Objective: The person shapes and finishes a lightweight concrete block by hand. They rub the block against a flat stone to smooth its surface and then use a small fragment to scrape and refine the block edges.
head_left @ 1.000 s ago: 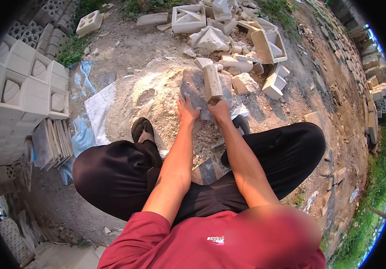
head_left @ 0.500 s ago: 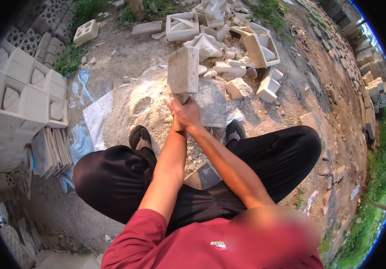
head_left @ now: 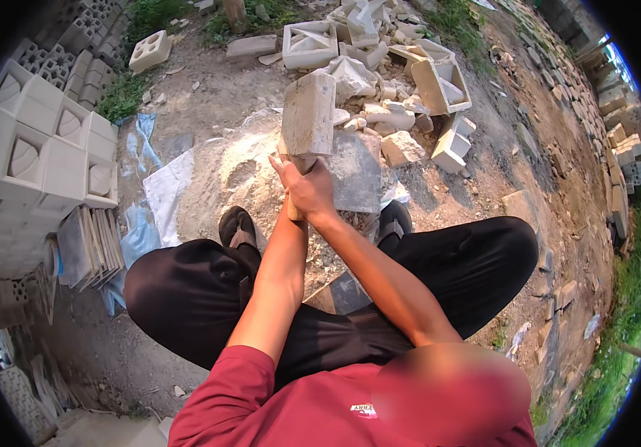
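Observation:
Both my hands are on the handle of a large mallet with a pale, dusty block-shaped head (head_left: pixel 308 112), raised in front of me over the ground. My right hand (head_left: pixel 312 190) wraps the handle just below the head. My left hand (head_left: pixel 289 197) is closed at the same grip, largely covered by the right one. A short stub of handle (head_left: pixel 295 213) pokes out under them. Beyond and below lies a heap of pale crushed powder (head_left: pixel 242 153), with a grey flat board (head_left: pixel 356 171) at its right. The mallet head hides part of both.
Broken blocks and rubble (head_left: pixel 395 115) lie behind the mallet. Pale patterned blocks (head_left: pixel 63 164) are stacked at left, beside leaning thin boards (head_left: pixel 89 249) and blue plastic sheeting (head_left: pixel 140 235). A dark-and-tan slab (head_left: pixel 341 293) lies between my legs. Rows of bricks (head_left: pixel 563 97) line the far right.
The whole view has shifted slightly, moving the surroundings a little rightward. My hands keep the same grip, with the mallet in nearly the same raised pose.

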### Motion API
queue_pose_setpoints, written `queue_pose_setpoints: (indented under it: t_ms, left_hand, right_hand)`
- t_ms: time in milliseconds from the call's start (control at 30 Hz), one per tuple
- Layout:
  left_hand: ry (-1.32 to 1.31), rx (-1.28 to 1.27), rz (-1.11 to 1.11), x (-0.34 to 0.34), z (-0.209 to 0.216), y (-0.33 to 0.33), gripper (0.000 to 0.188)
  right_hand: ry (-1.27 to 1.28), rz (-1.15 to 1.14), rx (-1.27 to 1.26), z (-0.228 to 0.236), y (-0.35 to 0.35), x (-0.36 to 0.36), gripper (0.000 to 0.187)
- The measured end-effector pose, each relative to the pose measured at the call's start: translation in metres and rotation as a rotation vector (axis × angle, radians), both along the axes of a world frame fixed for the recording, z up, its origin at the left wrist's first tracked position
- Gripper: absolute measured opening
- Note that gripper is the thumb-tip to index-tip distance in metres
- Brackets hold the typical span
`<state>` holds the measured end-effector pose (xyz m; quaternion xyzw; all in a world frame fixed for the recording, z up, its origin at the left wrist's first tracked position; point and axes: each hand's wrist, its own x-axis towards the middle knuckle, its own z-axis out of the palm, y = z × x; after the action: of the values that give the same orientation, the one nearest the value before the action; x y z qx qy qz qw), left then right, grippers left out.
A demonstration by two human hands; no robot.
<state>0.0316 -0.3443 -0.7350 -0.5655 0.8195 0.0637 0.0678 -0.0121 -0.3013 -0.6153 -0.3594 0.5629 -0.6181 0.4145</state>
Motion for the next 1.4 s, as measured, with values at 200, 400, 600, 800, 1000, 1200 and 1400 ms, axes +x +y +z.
queue_pose_setpoints:
  t_ms: [200, 400, 600, 800, 1000, 1200, 1400]
  left_hand:
    - [-0.137, -0.224, -0.028, -0.003, -0.037, -0.005, 0.084]
    - [-0.01, -0.019, 0.088, -0.003, 0.013, 0.007, 0.079]
    - [-0.012, -0.05, 0.112, 0.037, 0.019, 0.014, 0.073]
    - [0.031, 0.099, 0.251, 0.068, 0.012, 0.035, 0.068]
    - [0.203, 0.163, 0.465, 0.107, 0.007, 0.03, 0.048]
    - [0.698, 0.047, 0.66, 0.139, -0.001, 0.055, 0.021]
    - [0.718, 0.097, 0.93, 0.185, -0.035, 0.118, 0.022]
  right_hand:
    - [0.333, -0.13, 0.127, -0.007, -0.011, -0.02, 0.038]
    - [0.564, -0.207, 0.373, -0.071, -0.024, -0.099, 0.042]
    - [0.848, 0.019, 0.683, -0.09, 0.006, -0.085, 0.052]
    - [1.191, 0.114, 0.666, -0.109, 0.022, -0.085, 0.047]
    - [1.262, 0.164, -0.077, -0.075, 0.015, -0.031, 0.031]
    - [1.27, 1.412, 0.12, -0.134, 0.026, 0.038, 0.031]
    - [1.473, 1.634, -0.135, -0.147, 0.097, 0.086, 0.064]
